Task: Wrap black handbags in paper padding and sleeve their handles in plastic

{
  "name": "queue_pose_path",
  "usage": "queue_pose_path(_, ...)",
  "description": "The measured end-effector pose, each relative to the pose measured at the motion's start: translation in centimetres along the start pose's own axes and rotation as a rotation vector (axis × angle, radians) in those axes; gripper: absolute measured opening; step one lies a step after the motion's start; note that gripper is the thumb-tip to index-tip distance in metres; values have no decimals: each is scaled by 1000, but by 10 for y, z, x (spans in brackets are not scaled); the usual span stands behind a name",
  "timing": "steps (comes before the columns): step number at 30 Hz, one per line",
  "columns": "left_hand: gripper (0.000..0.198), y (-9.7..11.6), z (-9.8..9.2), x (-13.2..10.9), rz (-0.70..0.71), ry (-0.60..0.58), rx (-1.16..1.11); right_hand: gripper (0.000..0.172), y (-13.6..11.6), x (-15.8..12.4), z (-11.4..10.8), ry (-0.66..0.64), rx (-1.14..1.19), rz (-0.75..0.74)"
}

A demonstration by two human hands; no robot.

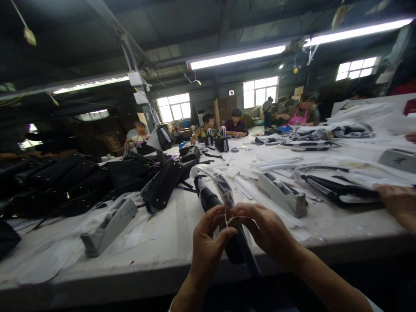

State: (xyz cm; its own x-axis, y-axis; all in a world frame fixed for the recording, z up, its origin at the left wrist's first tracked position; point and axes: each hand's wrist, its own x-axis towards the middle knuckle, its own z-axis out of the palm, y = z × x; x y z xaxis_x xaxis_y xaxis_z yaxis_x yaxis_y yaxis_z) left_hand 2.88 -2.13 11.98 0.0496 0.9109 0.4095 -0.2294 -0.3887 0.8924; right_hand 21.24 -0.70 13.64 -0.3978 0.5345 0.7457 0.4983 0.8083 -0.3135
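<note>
Just in front of me lies a black bag (pixel 208 197) at the table's near edge. Its arched handle (pixel 224 186) is covered in clear plastic wrap. My left hand (pixel 208 238) and my right hand (pixel 269 225) meet at the near end of that handle, fingertips almost touching. Both are closed in a pinch on a thin white string (pixel 226 223), whose ends stick out between the fingers. My hands partly hide the bag's body, and a dark strap (pixel 247 253) hangs below them over the edge.
Grey tape dispensers (pixel 108 227) (pixel 282 195) stand either side. Black bags (pixel 65 182) are piled left; another bag (pixel 162 184) lies nearer. At right, a co-worker's hand (pixel 398 203) touches a plastic-wrapped black item (pixel 338 190). Other people sit across the white table (pixel 175 242).
</note>
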Motion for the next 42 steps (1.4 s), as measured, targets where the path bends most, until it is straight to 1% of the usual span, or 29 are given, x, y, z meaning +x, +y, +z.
queue_pose_path(2, 46, 4, 1, -1, 11, 3, 29, 28, 0, 0, 1, -30, -67, -56)
queue_pose_path(4, 48, 5, 2, -1, 33, 7, 65, 40, -2, 2, 0, -91, -137, -94)
queue_pose_path(7, 51, 2, 2, -3, 66, 37, 104, 62, -4, 7, -3, -168, -246, -149)
queue_pose_path(10, 52, -2, 0, -4, 90, 42, 123, 76, -6, 13, -6, -209, -301, -208)
queue_pose_path(13, 49, -2, -2, -3, 153, 48, 236, 81, -8, 17, -8, -242, -339, -237)
queue_pose_path(16, 43, 4, -2, 1, 242, 60, 389, 84, -9, 19, -10, -269, -352, -236)
queue_pose_path(18, 43, 8, -2, 4, 298, 40, 437, 84, -8, 19, -9, -274, -329, -225)
queue_pose_path(20, 44, 11, 0, 6, 367, 2, 461, 81, -7, 19, -9, -267, -276, -189)
queue_pose_path(22, 48, 13, 0, 7, 432, -52, 485, 75, -7, 17, -11, -243, -168, -113)
queue_pose_path(25, 52, 10, -1, 7, 514, -154, 544, 73, -10, 15, -17, -227, 124, 85)
queue_pose_path(27, 55, 5, -3, 6, 611, -204, 598, 73, -13, 14, -22, -213, 341, 244)
queue_pose_path(30, 62, -3, -4, 4, 756, -220, 718, 71, -14, 12, -23, -184, 571, 435)
queue_pose_path(33, 62, -6, -2, 2, 786, -214, 818, 77, -13, 10, -17, -161, 734, 539)
queue_pose_path(35, 63, -7, 0, 2, 791, -214, 837, 83, -12, 8, -14, -137, 790, 562)
queue_pose_path(37, 66, -7, 1, 1, 805, -187, 824, 83, -13, 7, -12, -94, 787, 558)
queue_pose_path(39, 66, -8, 1, -2, 788, -79, 783, 78, -15, 7, -13, -10, 768, 556)
queue_pose_path(40, 65, -9, 1, -4, 739, -2, 746, 74, -15, 7, -13, 33, 761, 559)
queue_pose_path(41, 65, -10, 1, -8, 653, 72, 691, 69, -14, 7, -14, 66, 754, 564)
queue_pose_path(42, 64, -12, 1, -11, 531, 127, 617, 64, -12, 6, -13, 79, 750, 566)
